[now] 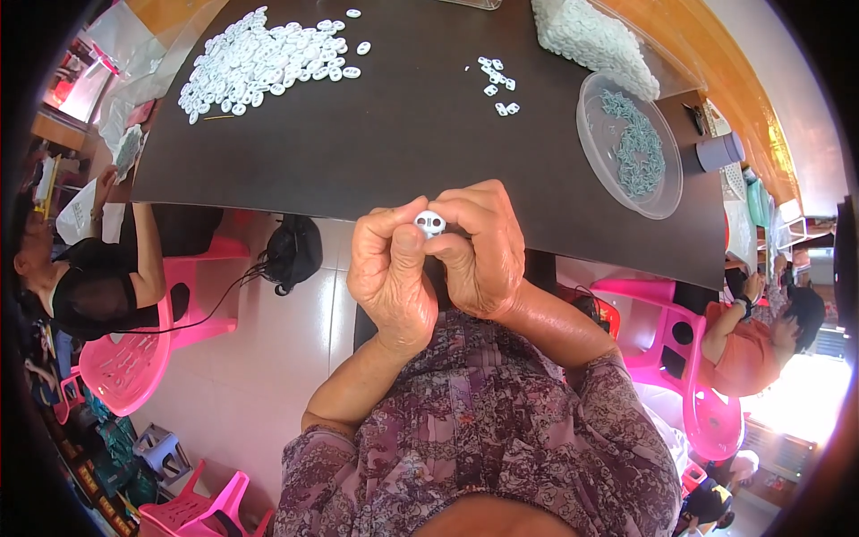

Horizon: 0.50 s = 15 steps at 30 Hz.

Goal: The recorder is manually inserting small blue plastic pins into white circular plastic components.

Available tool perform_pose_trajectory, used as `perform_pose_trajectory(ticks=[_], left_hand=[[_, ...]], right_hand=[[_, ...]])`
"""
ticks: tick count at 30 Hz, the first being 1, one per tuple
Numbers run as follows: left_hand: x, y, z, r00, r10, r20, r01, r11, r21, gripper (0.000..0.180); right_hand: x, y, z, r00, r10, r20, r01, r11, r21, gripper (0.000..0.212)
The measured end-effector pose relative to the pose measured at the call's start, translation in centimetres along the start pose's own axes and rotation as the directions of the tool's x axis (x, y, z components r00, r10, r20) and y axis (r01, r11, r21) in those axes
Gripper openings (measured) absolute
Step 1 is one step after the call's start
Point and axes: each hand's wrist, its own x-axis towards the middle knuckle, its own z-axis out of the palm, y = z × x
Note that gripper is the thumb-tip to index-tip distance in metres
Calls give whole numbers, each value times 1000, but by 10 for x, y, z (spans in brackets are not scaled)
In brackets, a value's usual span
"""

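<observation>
Between the fingertips of both hands, just over the near edge of the dark table, is a small white plastic piece [429, 224] with two dark round holes. My left hand [394, 282] pinches it from the left with thumb and forefinger. From the other side, the thumb and forefinger of my right hand [483, 246] close on the same piece. A large pile of white oval two-holed pieces [268, 58] lies at the far left of the table. Farther right sits a small group of white pieces [497, 79]. A round clear tray [586, 148] at the right holds small grey-green parts [637, 148].
Behind the tray, a clear bag of small white pieces [595, 45] rests in a clear container. A grey-lilac cup [720, 152] is at the right edge. People sit on pink chairs to the left [125, 362] and right [667, 349]. A black bag [293, 251] hangs by the table.
</observation>
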Motion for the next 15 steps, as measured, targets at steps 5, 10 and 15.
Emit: perform_pose_trajectory(ticks=[5, 10, 15], left_hand=[[-1, -2, 2, 998, 69, 10, -69, 996, 58, 18], [-3, -6, 4, 992, 120, -36, -113, 980, 164, 18], [0, -13, 3, 983, 184, -24, -174, 959, 222, 16]], right_hand=[[3, -2, 0, 1000, -25, -4, 25, 999, -35, 19], [2, -1, 3, 999, -23, -22, 21, 997, -68, 18], [2, 3, 2, 999, -42, -25, 40, 997, -70, 17]])
